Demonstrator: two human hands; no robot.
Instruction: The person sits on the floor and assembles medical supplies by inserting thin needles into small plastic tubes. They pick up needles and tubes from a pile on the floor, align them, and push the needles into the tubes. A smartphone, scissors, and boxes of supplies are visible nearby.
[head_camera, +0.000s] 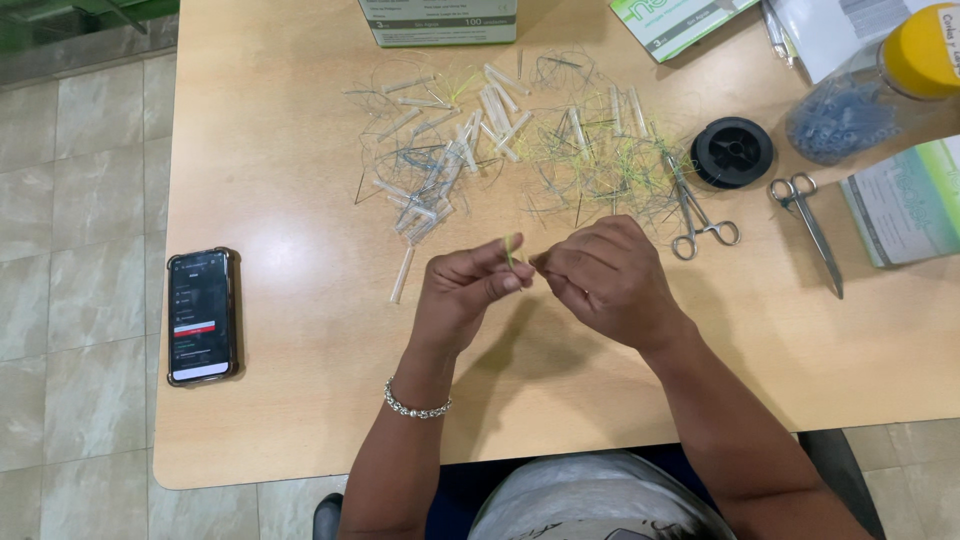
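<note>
Left hand (470, 283) and right hand (605, 275) meet fingertip to fingertip, pinching a thin yellow-green thread (512, 247) taut for control; tubes (445, 150) lie just beyond, clamp (695, 215) near the right.

Single head-worn view, looking steeply down from above the seated person onto the wooden table (280, 400), close enough that both forearms fill the lower frame; tiled floor (70, 250) shows at left. No second view.

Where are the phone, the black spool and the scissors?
phone (201, 316), head view, middle of its dark screen.
black spool (732, 152), head view, its round top face.
scissors (808, 226), head view, the metal blades just below the finger rings.
</note>
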